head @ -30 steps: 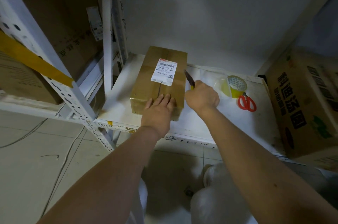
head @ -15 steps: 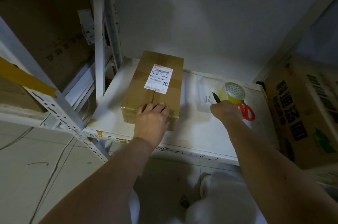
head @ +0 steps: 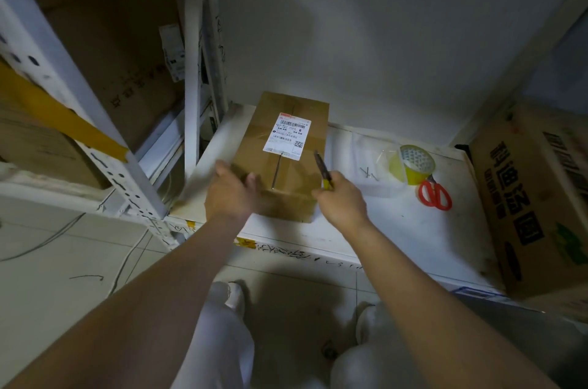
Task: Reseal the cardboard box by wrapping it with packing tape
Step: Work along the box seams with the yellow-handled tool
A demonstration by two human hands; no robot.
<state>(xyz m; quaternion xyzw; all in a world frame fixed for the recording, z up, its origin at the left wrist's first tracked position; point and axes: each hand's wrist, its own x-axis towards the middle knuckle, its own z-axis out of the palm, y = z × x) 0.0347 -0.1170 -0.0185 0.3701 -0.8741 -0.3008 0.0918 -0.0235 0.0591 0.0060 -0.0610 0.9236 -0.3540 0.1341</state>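
A brown cardboard box (head: 288,121) with a white shipping label (head: 287,136) lies on a low white shelf (head: 397,229). A slit runs from the label toward its near edge. My left hand (head: 230,190) grips the box's near left corner, thumb on top. My right hand (head: 342,201) sits at the near right corner and holds a utility knife (head: 322,168), blade pointing up and away. A yellow roll of packing tape (head: 413,163) stands on the shelf to the right, apart from both hands.
Red-handled scissors (head: 435,194) lie just in front of the tape roll. A large printed carton (head: 534,194) stands at the shelf's right end. White metal racking (head: 95,140) with cartons is on the left. Tiled floor and my legs are below.
My right hand came back from the tape roll to the box's near right corner, still holding the knife. My left hand shifted from the top near edge to the near left corner.
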